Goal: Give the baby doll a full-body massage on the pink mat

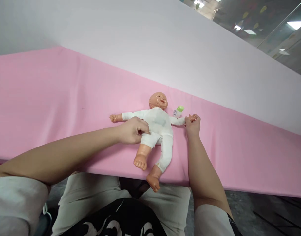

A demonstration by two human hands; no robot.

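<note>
A baby doll (158,121) with a white cloth body and plastic head, hands and feet lies face up on the pink-covered table (96,95). Its feet point toward me, and one reaches over the near edge. My left hand (134,130) is closed at the doll's hip, fingers curled against the white cloth. With thumb and fingers, my right hand (193,124) grips the doll's outstretched arm at the wrist. A small bottle (178,111) with a green cap lies beside the doll's shoulder, close to that arm.
Behind the table rises a plain white wall (150,42), with glass panels (258,29) above it at the right. My lap (91,203) is right under the table's front edge. Dark metal legs (278,219) stand on the floor at the lower right.
</note>
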